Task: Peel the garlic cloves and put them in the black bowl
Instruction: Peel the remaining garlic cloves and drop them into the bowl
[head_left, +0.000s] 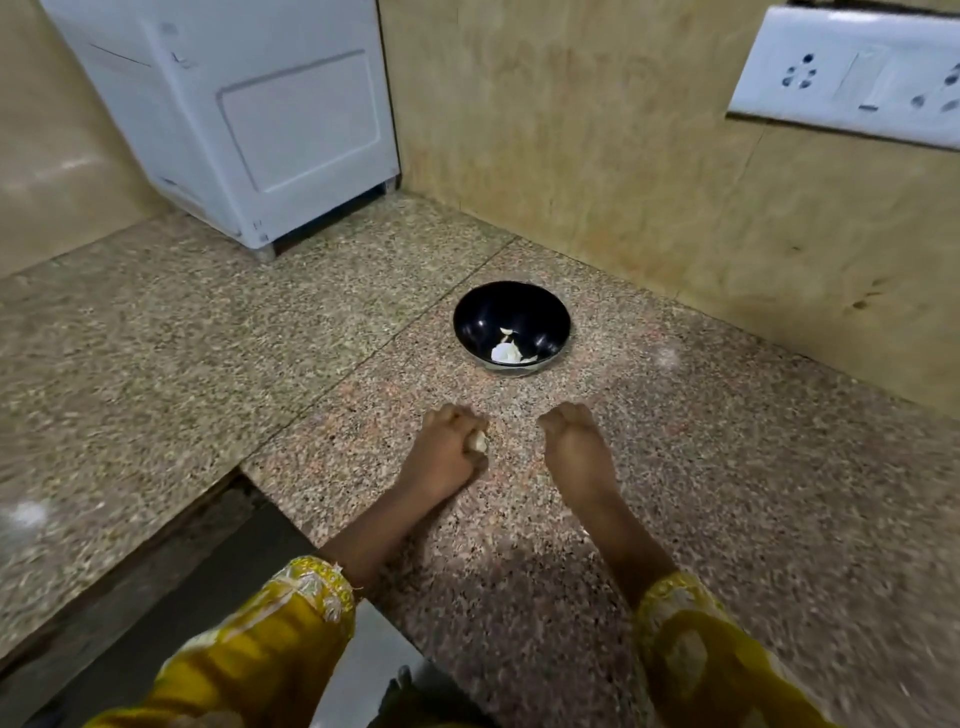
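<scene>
Fingers (453, 417) of the left hand (441, 454) curl round a garlic clove (478, 442), poking toward the right hand (571, 441) (curled too, contents unclear), black bowl (483, 306) straight ahead.

Both hands out ahead of me, side by side, apart.
My left hand (447, 449) curls its fingers round a garlic clove (477, 442); my right hand (571, 441) has its fingers curled under, and I cannot tell whether it holds anything. Forearms bare.
</scene>
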